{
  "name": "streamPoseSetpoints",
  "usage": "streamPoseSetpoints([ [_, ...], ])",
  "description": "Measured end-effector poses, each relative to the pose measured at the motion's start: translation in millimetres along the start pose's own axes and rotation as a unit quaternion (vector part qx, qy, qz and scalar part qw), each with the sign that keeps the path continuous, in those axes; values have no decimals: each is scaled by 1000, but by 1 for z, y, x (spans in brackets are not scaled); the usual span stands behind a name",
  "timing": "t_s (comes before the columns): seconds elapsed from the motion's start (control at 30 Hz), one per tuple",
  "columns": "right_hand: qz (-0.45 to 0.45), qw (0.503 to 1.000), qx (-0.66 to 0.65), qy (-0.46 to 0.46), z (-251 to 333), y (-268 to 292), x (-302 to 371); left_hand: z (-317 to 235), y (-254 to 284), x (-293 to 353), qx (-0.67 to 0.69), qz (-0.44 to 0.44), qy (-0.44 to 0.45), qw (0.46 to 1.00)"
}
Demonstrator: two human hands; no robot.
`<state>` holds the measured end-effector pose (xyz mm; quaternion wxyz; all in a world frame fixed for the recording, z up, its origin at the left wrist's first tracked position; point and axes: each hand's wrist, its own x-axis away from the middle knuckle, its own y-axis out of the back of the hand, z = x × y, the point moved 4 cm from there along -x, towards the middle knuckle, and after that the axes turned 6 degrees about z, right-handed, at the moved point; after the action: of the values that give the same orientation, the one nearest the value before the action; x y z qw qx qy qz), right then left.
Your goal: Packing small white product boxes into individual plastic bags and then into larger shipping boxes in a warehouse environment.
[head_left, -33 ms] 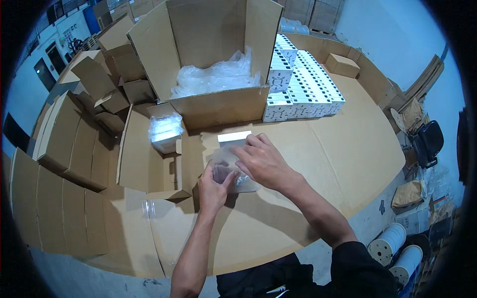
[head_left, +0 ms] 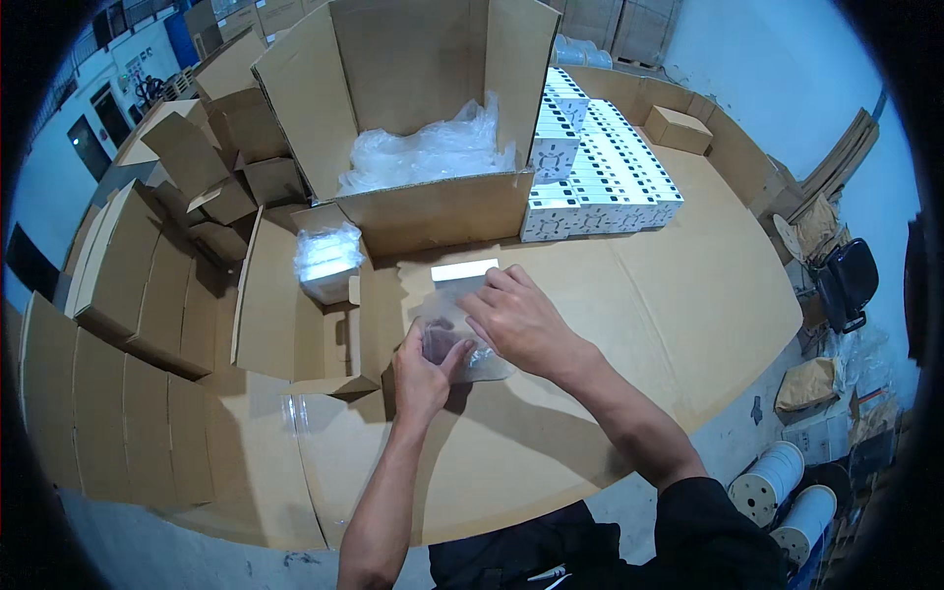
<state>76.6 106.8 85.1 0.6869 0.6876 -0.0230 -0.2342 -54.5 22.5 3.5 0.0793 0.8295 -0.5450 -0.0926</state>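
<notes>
While the left grip (head_left: 423, 372) is holding a clear plastic bag (head_left: 487, 366) over the table (head_left: 649, 324), the right grip (head_left: 519, 320) is working at the bag's upper side. The left grip is closing only partway: its thumb is lying across the film and its fingers are curling round the bag's left edge. The right grip is bending its fingers in over the film, but its fingertips are hiding from view, so I cannot tell whether it is pinching the bag or only touching it. The bag is hanging between the two grips, its lower corner showing below the right fingers.

Just beyond both grips, a small white box (head_left: 464, 271) is lying on the table. To the left of the left grip, an open carton (head_left: 329, 386) is standing with a plastic-wrapped bundle (head_left: 327, 265) sitting at its far end. Farther out, ahead of the grips, a large open carton (head_left: 442, 218) is holding a heap of clear plastic (head_left: 433, 147). Beyond the right grip and to its right, white patterned boxes (head_left: 600, 202) are standing in stacked rows, and a small brown carton (head_left: 678, 130) is resting behind them. Well to the right of the right grip, two white spools (head_left: 767, 482) are lying below the table's edge.
</notes>
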Motion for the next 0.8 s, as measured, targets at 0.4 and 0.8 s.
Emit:
streamPoseSetpoints([
  [0.4,36,892,-438,-104,-13,3,-17,-8,5,1,-104,34,17,994],
  [0.8,-256,745,-587,-186,-70,-30,13,3,4,-2,4,90,20,996],
])
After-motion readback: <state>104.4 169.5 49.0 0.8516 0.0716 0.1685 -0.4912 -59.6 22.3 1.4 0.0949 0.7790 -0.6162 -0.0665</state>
